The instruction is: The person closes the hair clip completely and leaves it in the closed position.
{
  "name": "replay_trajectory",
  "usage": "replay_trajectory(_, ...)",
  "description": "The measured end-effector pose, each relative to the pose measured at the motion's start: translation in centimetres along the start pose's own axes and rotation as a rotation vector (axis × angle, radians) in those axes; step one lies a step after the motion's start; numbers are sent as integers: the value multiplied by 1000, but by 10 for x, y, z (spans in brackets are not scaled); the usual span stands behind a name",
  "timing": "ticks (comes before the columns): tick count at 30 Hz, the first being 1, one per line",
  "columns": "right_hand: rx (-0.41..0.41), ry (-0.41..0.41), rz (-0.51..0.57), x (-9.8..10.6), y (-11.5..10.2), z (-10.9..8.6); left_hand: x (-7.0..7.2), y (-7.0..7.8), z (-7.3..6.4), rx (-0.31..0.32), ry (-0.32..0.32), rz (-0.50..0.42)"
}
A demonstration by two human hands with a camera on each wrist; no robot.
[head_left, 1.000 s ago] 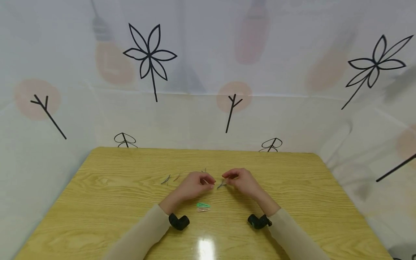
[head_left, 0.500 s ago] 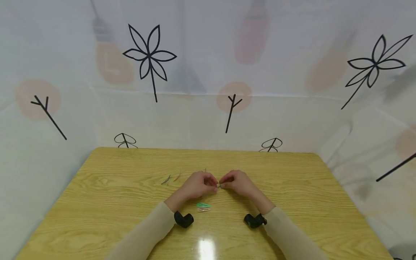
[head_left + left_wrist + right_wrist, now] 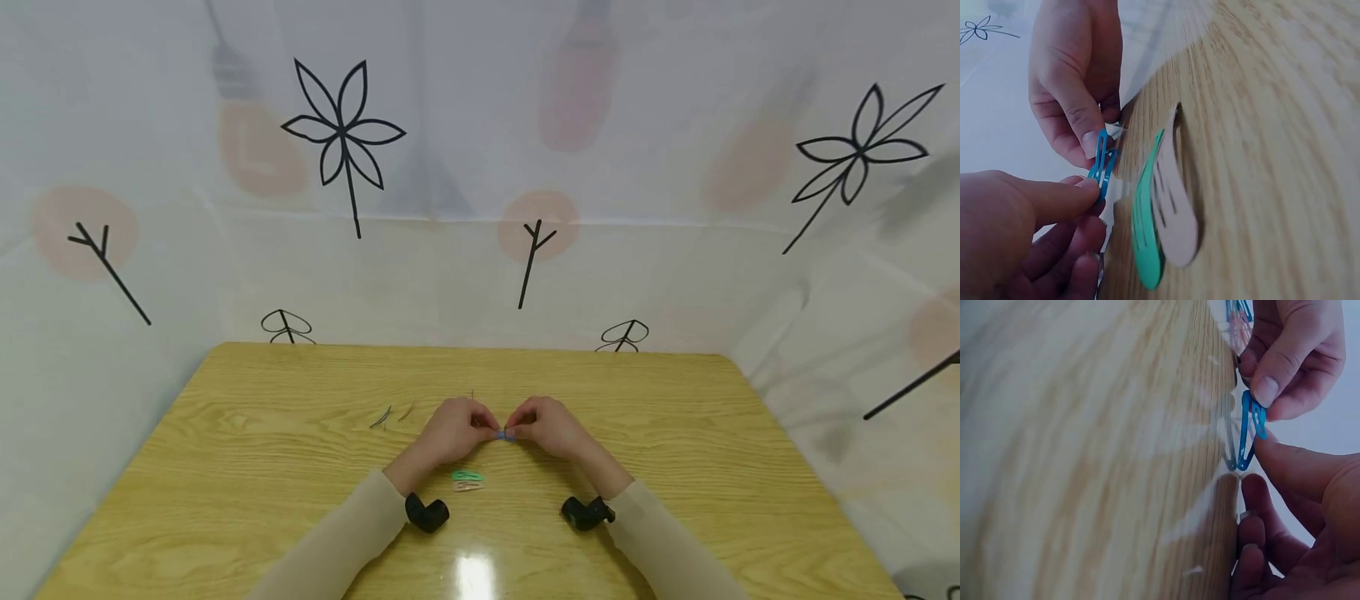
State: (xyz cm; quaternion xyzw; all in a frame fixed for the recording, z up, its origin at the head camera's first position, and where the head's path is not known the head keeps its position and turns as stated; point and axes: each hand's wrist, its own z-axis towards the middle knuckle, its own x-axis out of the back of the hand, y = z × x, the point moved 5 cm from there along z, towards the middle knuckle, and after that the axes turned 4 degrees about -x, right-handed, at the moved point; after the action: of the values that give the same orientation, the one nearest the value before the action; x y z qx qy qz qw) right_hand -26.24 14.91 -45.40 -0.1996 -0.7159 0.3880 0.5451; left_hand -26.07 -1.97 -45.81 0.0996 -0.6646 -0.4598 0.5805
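Note:
A blue snap hair clip point(image 3: 506, 436) is held between both hands over the middle of the table. My left hand point(image 3: 453, 431) pinches one end with thumb and fingers. At the other end, the thumb and fingers of my right hand point(image 3: 553, 427) grip it. In the left wrist view the clip point(image 3: 1104, 159) shows its two slim arms spread apart, and the right wrist view shows the same gap in the clip point(image 3: 1245, 428). Nearer the person, a green hair clip point(image 3: 1143, 219) lies alongside a pale pink hair clip point(image 3: 1175, 219).
Farther left on the wooden table point(image 3: 300, 467) lie a dark clip point(image 3: 381, 417) and a reddish clip point(image 3: 407, 411). Another thin item point(image 3: 472, 394) pokes out behind the left hand. A patterned white cloth point(image 3: 450, 275) hangs around the table's back and sides.
The hands have come together: earlier the right hand held the clip apart from the left, and now both grip it. The clip has turned, showing its blue side to the head view.

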Motion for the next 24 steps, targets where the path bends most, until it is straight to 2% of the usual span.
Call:
replay_trajectory(3,7,-5,6,0,-1,-2,3,1,-1,3,42,-3)
replay_trajectory(9,51,-15,15,2,-3,-5,7,-4,-2,17,89,-84)
replay_trajectory(19,108,-15,52,1,-16,-11,12,2,-7,46,112,-260)
replay_trajectory(24,115,-17,84,1,-20,-13,13,4,-11,27,120,-320)
